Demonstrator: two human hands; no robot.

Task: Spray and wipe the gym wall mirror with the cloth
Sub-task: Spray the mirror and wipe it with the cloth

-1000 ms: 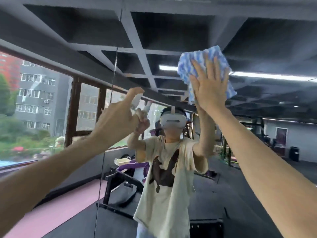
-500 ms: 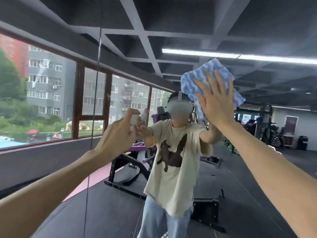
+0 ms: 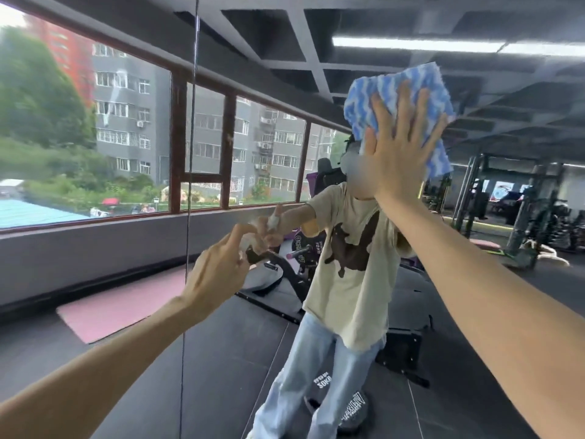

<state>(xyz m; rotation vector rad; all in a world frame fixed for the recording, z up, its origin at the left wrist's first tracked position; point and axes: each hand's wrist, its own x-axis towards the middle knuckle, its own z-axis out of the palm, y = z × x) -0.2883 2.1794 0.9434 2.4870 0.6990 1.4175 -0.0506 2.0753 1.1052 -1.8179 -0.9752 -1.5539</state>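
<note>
The gym wall mirror [image 3: 474, 296] fills the view and reflects the room and the person. My right hand [image 3: 397, 153] lies flat, fingers spread, pressing a blue-and-white cloth [image 3: 411, 90] against the glass at upper right. My left hand [image 3: 218, 274] grips a small white spray bottle [image 3: 248, 240] close to the mirror at mid height, index finger raised over its top. Most of the bottle is hidden by the hand.
A vertical seam [image 3: 189, 217] between mirror panels runs just left of my left hand. The reflection shows windows, a pink mat [image 3: 120, 305], a weight bench [image 3: 285, 280] and gym machines [image 3: 522, 217] on a dark floor.
Both hands have moved down the mirror as the view tilted down. The cloth slid from high on the glass to head height of the reflection, and the spray bottle dropped to chest height.
</note>
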